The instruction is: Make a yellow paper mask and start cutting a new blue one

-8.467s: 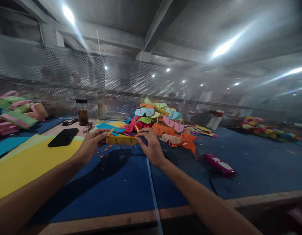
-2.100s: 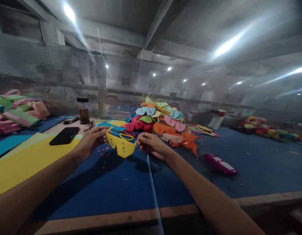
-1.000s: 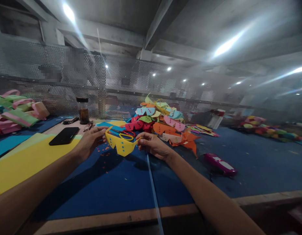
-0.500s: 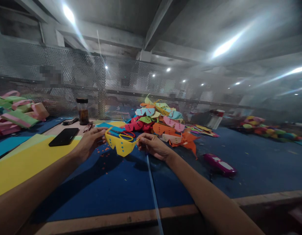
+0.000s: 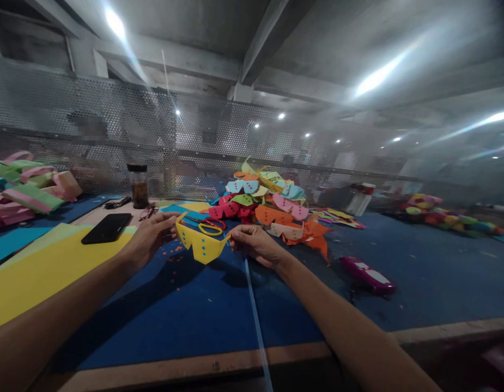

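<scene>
A yellow paper mask (image 5: 204,247) with small blue dots is held up above the blue table (image 5: 186,321), between my two hands. My left hand (image 5: 156,235) pinches its left end, and my right hand (image 5: 254,243) pinches its right end. Just behind the mask lie scissors with yellow and red handles (image 5: 211,227). A heap of colourful paper masks (image 5: 272,201) rises beyond my right hand. Small orange paper bits (image 5: 172,264) are scattered under the mask.
Yellow sheets (image 5: 59,261) and a black phone (image 5: 107,228) lie at the left, with a lidded jar (image 5: 139,188) behind. A purple case (image 5: 366,276) is at the right. A pale strip (image 5: 255,321) crosses the front edge. A perforated screen (image 5: 153,130) stands behind.
The yellow mask has tilted slightly, its lower edge dropping a little. Both hands keep their hold in nearly the same place.
</scene>
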The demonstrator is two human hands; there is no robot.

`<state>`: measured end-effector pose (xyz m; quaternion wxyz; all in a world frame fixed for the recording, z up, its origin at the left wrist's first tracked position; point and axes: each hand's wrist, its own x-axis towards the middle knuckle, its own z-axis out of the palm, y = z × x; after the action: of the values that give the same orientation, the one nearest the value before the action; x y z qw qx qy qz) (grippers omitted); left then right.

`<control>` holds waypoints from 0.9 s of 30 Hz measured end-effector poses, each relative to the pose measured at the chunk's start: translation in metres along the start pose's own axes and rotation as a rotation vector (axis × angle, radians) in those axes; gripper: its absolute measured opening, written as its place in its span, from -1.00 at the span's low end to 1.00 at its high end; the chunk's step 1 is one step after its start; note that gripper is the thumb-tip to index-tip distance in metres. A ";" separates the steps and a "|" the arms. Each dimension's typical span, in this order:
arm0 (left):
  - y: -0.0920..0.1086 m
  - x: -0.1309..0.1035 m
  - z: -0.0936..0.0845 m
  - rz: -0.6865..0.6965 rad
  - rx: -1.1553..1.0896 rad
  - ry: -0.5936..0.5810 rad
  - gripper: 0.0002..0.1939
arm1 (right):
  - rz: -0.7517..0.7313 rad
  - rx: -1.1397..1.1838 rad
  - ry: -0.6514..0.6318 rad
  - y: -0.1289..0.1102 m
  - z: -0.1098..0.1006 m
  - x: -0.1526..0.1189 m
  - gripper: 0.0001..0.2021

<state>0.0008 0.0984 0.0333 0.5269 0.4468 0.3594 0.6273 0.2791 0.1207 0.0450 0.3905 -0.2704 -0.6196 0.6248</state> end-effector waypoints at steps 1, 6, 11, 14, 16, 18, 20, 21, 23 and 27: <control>0.000 0.000 0.000 0.001 -0.001 -0.001 -0.71 | 0.000 0.002 0.003 0.000 -0.001 0.001 -0.65; 0.000 0.000 -0.001 0.001 -0.011 0.007 -0.74 | -0.002 0.012 0.014 0.001 -0.003 0.002 -0.60; 0.001 -0.001 0.000 -0.005 -0.015 0.006 -0.74 | -0.009 -0.009 0.023 0.001 -0.001 0.002 -0.63; 0.001 -0.001 0.001 -0.005 -0.015 0.005 -0.73 | -0.016 -0.027 0.029 0.000 0.000 0.001 -0.64; 0.001 -0.001 0.001 -0.006 -0.012 0.006 -0.72 | -0.017 -0.037 0.029 0.000 0.001 0.001 -0.64; 0.001 -0.001 0.001 -0.006 -0.010 0.008 -0.72 | -0.018 -0.041 0.032 0.001 0.001 0.001 -0.64; 0.001 -0.001 0.001 -0.005 -0.012 0.011 -0.72 | -0.019 -0.039 0.036 0.001 0.002 0.002 -0.64; 0.001 -0.001 0.000 -0.005 -0.013 0.011 -0.72 | -0.019 -0.037 0.039 0.001 0.002 0.002 -0.64; 0.000 0.000 0.000 -0.006 -0.017 0.010 -0.71 | -0.018 -0.032 0.042 0.000 0.002 0.002 -0.63; -0.001 0.001 -0.002 -0.009 -0.020 0.005 -0.71 | -0.011 -0.033 0.042 0.000 0.001 0.002 -0.60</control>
<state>-0.0005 0.0997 0.0318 0.5334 0.4384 0.3566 0.6294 0.2768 0.1220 0.0453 0.4025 -0.2864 -0.6231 0.6064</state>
